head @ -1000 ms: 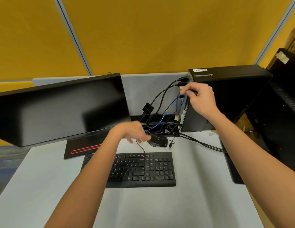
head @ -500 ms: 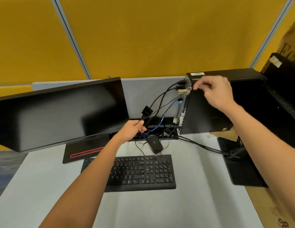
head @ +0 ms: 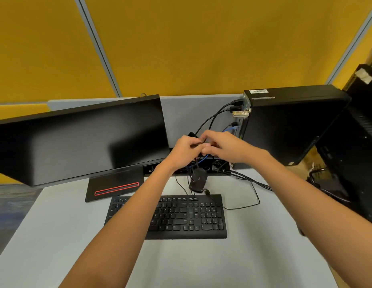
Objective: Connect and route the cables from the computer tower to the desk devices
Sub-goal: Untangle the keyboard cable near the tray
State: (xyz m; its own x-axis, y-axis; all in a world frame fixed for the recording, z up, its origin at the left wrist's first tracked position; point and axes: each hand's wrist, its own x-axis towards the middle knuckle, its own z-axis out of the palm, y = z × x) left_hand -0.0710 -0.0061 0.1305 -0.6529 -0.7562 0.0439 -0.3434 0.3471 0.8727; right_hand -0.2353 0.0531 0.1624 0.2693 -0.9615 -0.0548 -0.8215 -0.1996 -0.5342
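Black cables (head: pixel 214 119) bunch between left hand (head: pixel 186 151) and right hand (head: pixel 222 147) — both pinching them, likely to sort leads — beside the tower (head: pixel 285 125).

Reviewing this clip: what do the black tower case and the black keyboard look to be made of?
Black computer tower case: probably painted sheet metal with a matte finish, going by its flat, sharp-edged side panel and dull sheen; the bare metal rear plate supports this. Black keyboard: likely moulded matte plastic, with rounded corners, separate printed keycaps and no glare.
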